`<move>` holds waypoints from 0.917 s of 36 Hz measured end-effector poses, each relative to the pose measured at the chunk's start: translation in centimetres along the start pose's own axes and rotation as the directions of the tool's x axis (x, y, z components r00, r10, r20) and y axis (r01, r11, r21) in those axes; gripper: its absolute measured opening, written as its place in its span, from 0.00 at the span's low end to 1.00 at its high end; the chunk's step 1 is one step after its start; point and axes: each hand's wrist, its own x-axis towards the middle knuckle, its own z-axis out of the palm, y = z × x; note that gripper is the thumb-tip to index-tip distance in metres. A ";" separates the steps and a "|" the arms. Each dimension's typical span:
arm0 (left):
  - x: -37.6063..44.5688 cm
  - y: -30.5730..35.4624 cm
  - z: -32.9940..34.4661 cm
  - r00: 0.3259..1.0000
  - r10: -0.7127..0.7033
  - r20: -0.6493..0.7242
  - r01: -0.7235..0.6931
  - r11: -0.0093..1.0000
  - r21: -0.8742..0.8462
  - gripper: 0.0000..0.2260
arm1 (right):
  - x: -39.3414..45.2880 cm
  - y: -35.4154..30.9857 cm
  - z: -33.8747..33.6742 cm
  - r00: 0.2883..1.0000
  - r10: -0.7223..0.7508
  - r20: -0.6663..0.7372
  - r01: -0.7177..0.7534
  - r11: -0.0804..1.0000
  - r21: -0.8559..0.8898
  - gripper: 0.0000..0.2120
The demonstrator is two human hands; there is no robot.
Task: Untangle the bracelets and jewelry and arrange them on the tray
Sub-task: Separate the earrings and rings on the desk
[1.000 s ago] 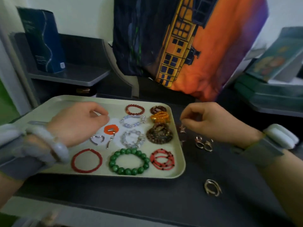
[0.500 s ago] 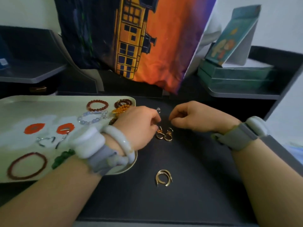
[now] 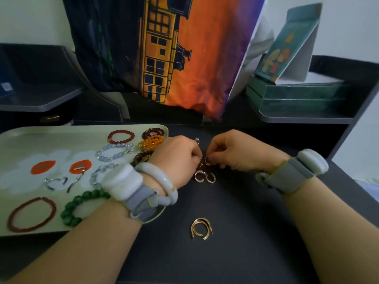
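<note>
Pinching small gold rings [image 3: 205, 160] at frame centre, the left hand [image 3: 178, 158] and right hand [image 3: 240, 153] are shown with fingertips meeting over the dark table [image 3: 235, 232]; what exactly is held is too small to tell. Just below the fingers, two gold hoops [image 3: 205, 177] are seen lying on the table, and a second pair of gold hoops [image 3: 201, 228] is seen lower, well apart. One pale tray [image 3: 24, 140] occupies the left of the frame. On it are counted: one dark red bead bracelet [image 3: 121, 136], one maroon bracelet [image 3: 153, 132], one orange bracelet [image 3: 152, 142], one pale blue bracelet [image 3: 114, 153], one brown bracelet [image 3: 141, 157], one green bead bracelet [image 3: 82, 203], one thin red bracelet [image 3: 30, 215], one clear bead bracelet [image 3: 98, 174] and two silver pieces [image 3: 56, 182]. The tray's right part is hidden by the left forearm, which bears one white bangle [image 3: 162, 187]. Each wrist carries one grey strap. A printed bag [image 3: 164, 54] stands at upper centre, green boxes [image 3: 297, 95] at upper right.
</note>
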 end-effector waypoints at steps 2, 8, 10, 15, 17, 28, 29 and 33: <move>-0.1 -0.5 0.0 0.997 -0.051 -0.055 0.040 0.983 -0.179 0.07 | 0.1 0.1 0.0 0.999 0.003 -0.047 0.002 0.994 0.111 0.05; 0.2 -1.3 -0.4 0.979 -0.200 -0.031 0.130 0.739 -0.661 0.08 | 0.0 -0.4 0.0 0.992 -0.019 -0.122 0.082 0.839 0.538 0.05; 0.2 -1.4 -0.6 0.973 -0.229 -0.012 0.147 0.663 -0.734 0.08 | 0.0 -0.6 0.1 0.991 -0.034 -0.128 0.108 0.765 0.634 0.05; 0.2 -1.3 -0.9 0.959 -0.281 0.027 0.184 0.549 -0.815 0.04 | 0.1 -0.8 0.4 0.995 -0.040 -0.097 0.100 0.632 0.768 0.05; 0.2 -1.2 -1.0 0.958 -0.283 0.046 0.199 0.538 -0.819 0.05 | 0.1 -0.8 0.6 0.996 -0.036 -0.082 0.086 0.625 0.776 0.06; 0.0 -1.1 -1.0 0.955 -0.279 0.100 0.226 0.466 -0.855 0.07 | 0.2 -1.3 1.3 0.999 0.010 -0.053 0.036 0.621 0.783 0.07; 0.1 -1.1 -1.0 0.955 -0.277 0.106 0.229 0.462 -0.857 0.08 | 0.2 -1.3 1.4 0.999 0.015 -0.048 0.028 0.623 0.781 0.06; 0.0 -1.0 -0.9 0.957 -0.258 0.135 0.243 0.453 -0.858 0.09 | 0.3 -1.5 1.5 0.998 0.035 -0.054 0.019 0.636 0.772 0.06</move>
